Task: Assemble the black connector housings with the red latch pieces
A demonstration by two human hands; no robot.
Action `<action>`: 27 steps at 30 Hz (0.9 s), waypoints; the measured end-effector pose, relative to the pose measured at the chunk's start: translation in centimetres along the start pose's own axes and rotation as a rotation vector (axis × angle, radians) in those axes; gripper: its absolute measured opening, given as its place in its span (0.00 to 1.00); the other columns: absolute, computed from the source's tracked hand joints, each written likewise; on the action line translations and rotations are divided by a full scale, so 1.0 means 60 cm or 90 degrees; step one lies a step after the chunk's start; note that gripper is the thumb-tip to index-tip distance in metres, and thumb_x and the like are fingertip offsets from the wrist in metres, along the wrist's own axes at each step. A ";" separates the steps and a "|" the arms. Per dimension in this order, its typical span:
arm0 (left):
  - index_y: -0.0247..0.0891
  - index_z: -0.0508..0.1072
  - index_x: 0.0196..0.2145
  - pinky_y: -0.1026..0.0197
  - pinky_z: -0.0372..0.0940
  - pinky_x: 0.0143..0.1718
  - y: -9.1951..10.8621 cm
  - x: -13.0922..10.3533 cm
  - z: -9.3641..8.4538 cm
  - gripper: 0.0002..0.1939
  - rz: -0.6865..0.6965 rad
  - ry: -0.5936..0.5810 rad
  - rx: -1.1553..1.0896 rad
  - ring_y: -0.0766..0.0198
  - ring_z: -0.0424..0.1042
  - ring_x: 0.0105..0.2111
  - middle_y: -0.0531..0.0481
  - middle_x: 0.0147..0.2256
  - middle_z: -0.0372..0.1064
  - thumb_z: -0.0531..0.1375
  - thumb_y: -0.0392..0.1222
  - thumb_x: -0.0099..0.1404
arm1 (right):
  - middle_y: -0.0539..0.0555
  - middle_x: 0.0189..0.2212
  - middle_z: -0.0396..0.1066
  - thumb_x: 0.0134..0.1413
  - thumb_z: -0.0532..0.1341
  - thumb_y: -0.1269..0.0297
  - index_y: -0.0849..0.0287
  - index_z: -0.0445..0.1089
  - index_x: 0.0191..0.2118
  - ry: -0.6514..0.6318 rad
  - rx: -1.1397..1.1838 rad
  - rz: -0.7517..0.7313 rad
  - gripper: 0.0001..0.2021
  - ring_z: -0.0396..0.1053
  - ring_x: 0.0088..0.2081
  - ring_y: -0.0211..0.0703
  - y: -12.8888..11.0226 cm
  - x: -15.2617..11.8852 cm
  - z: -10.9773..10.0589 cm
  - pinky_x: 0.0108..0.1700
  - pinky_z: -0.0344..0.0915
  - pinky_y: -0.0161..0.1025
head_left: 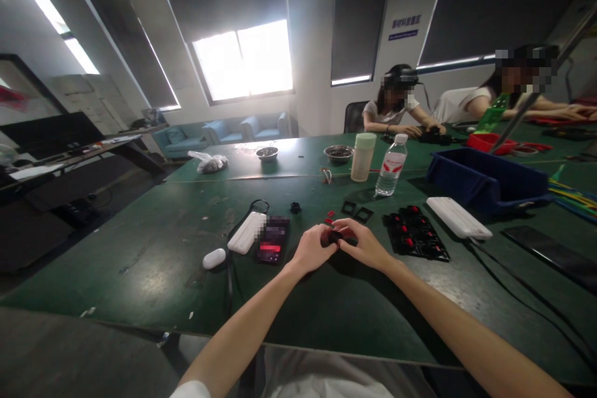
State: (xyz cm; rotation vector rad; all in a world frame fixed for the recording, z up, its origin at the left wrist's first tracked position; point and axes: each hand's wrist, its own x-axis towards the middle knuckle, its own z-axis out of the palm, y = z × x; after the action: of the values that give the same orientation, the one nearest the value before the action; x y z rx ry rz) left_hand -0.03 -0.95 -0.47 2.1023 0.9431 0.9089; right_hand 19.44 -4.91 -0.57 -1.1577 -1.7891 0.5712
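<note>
My left hand point(314, 247) and my right hand point(362, 245) meet over the green table, both closed around a small black part point(334, 236). Fingers cover most of that part, so its exact kind does not show. Just beyond my fingertips lie small red pieces point(329, 216). Two flat black square frames point(357, 211) rest a little farther off. To the right of my right hand sits a group of black parts with red centres point(415, 232), set in rows. A lone round black part point(295, 207) stands beyond my left hand.
Left of my hands lie a phone point(273, 241), a white power bank point(247, 233) and a white earbud case point(214, 259). A water bottle point(392, 166), a green-lidded cup point(363, 158) and a blue bin point(487, 180) stand farther back. Two people work across the table.
</note>
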 end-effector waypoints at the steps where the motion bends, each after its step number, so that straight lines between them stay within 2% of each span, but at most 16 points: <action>1: 0.39 0.78 0.44 0.59 0.70 0.43 0.002 -0.001 -0.001 0.11 0.000 -0.003 0.014 0.60 0.76 0.38 0.50 0.39 0.78 0.66 0.38 0.61 | 0.57 0.47 0.77 0.55 0.64 0.66 0.54 0.72 0.55 -0.004 -0.005 0.003 0.20 0.78 0.46 0.50 0.001 0.000 0.000 0.52 0.77 0.50; 5: 0.40 0.78 0.42 0.60 0.69 0.41 0.007 -0.004 -0.003 0.10 -0.008 -0.012 0.065 0.60 0.75 0.37 0.52 0.38 0.78 0.66 0.40 0.62 | 0.55 0.44 0.78 0.56 0.64 0.65 0.54 0.72 0.57 -0.018 -0.019 -0.001 0.22 0.78 0.44 0.48 0.001 0.000 0.000 0.50 0.77 0.48; 8: 0.41 0.78 0.43 0.59 0.68 0.40 0.008 -0.005 -0.005 0.11 -0.011 -0.019 0.106 0.60 0.74 0.36 0.53 0.37 0.78 0.68 0.41 0.61 | 0.54 0.42 0.78 0.63 0.62 0.60 0.54 0.72 0.57 -0.011 -0.029 0.007 0.18 0.78 0.44 0.47 0.001 0.004 0.002 0.47 0.76 0.45; 13: 0.41 0.78 0.42 0.55 0.68 0.45 0.013 -0.006 -0.008 0.11 0.013 -0.040 0.180 0.56 0.75 0.39 0.50 0.39 0.78 0.69 0.40 0.60 | 0.58 0.49 0.78 0.72 0.53 0.57 0.55 0.76 0.52 0.032 -0.176 0.028 0.16 0.76 0.46 0.48 0.007 0.030 0.005 0.47 0.73 0.43; 16: 0.41 0.78 0.43 0.52 0.68 0.48 0.018 -0.007 -0.009 0.11 0.017 -0.055 0.216 0.54 0.75 0.42 0.49 0.39 0.78 0.69 0.41 0.62 | 0.58 0.49 0.78 0.73 0.53 0.60 0.56 0.77 0.51 0.037 -0.277 0.039 0.16 0.76 0.46 0.48 0.013 0.051 0.005 0.50 0.71 0.43; 19: 0.41 0.77 0.43 0.51 0.67 0.49 0.022 -0.009 -0.009 0.11 0.015 -0.060 0.235 0.53 0.75 0.43 0.48 0.40 0.78 0.69 0.42 0.62 | 0.57 0.49 0.77 0.72 0.54 0.63 0.55 0.76 0.53 0.040 -0.358 0.076 0.14 0.76 0.43 0.47 0.018 0.064 0.006 0.46 0.70 0.40; 24: 0.42 0.77 0.43 0.50 0.66 0.51 0.022 -0.011 -0.008 0.10 0.028 -0.056 0.228 0.51 0.75 0.46 0.48 0.43 0.78 0.68 0.41 0.63 | 0.59 0.53 0.74 0.69 0.57 0.65 0.53 0.73 0.59 -0.008 -0.466 0.113 0.16 0.74 0.50 0.52 0.021 0.063 0.014 0.43 0.69 0.38; 27: 0.42 0.77 0.44 0.49 0.66 0.51 0.024 -0.012 -0.008 0.11 0.026 -0.058 0.235 0.51 0.75 0.45 0.48 0.43 0.78 0.68 0.42 0.63 | 0.62 0.54 0.74 0.70 0.56 0.66 0.55 0.73 0.59 0.032 -0.511 0.145 0.17 0.74 0.52 0.54 0.021 0.060 0.012 0.43 0.69 0.39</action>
State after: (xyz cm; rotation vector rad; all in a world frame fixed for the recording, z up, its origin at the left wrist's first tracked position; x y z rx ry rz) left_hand -0.30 -2.16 0.67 2.4572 1.0884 0.6902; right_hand 18.83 -1.09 -0.29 -1.9051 -1.9036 -0.0902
